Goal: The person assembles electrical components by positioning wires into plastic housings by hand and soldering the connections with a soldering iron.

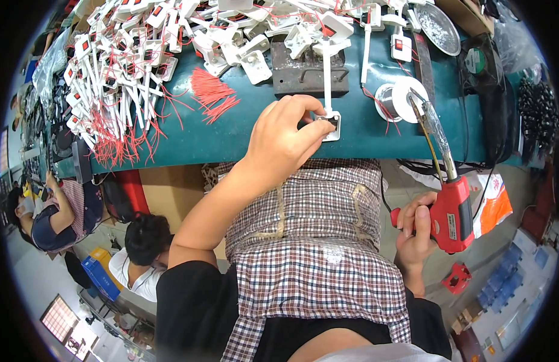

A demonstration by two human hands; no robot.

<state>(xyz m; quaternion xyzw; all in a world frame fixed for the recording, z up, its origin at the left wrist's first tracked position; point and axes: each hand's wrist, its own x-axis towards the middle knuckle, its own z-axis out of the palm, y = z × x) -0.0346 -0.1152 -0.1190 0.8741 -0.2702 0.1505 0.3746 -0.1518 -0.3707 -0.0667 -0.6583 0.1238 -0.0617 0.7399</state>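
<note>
Near the front edge of the green table point(189, 143), I see the white housing point(335, 134), touched by the half-curled left hand point(285, 136); whether it pinches something, I cannot tell; the right hand point(417, 232) is closed around the red soldering gun point(453, 217). By my judgement, this housing is unfinished, while piled housings point(113, 108) already carry red wires point(118, 148); the left hand partly hides the inside from me.

Red-and-black soldering gun point(452, 212)
</note>
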